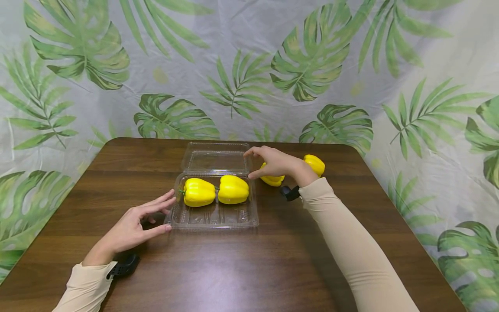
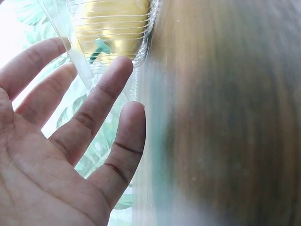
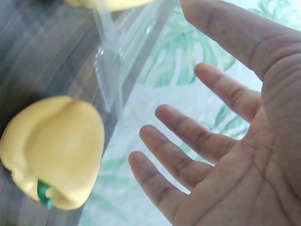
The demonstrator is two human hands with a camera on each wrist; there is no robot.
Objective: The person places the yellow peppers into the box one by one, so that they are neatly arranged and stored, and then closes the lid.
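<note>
A clear plastic clamshell container (image 1: pixel 214 219) lies on the table with its lid (image 1: pixel 216 161) folded back. Inside it, two yellow bell peppers (image 1: pixel 199 192) (image 1: pixel 234 190) lie side by side. My left hand (image 1: pixel 136 225) is at the container's left side, fingers spread and fingertips at the rim; in the left wrist view a pepper (image 2: pixel 117 28) shows through the ribbed wall. Over the container's right side, my right hand (image 1: pixel 278 162) holds nothing, its fingers (image 3: pixel 176 157) apart. Partly hidden beneath it is another yellow bell pepper (image 1: pixel 273 180).
Farther right, behind the right wrist, sits one more yellow bell pepper (image 1: pixel 315 164). The brown wooden table (image 1: pixel 218 268) ends at a leaf-patterned cloth (image 1: pixel 234 86) hanging behind it. Each wrist wears a black strap (image 1: pixel 124 265).
</note>
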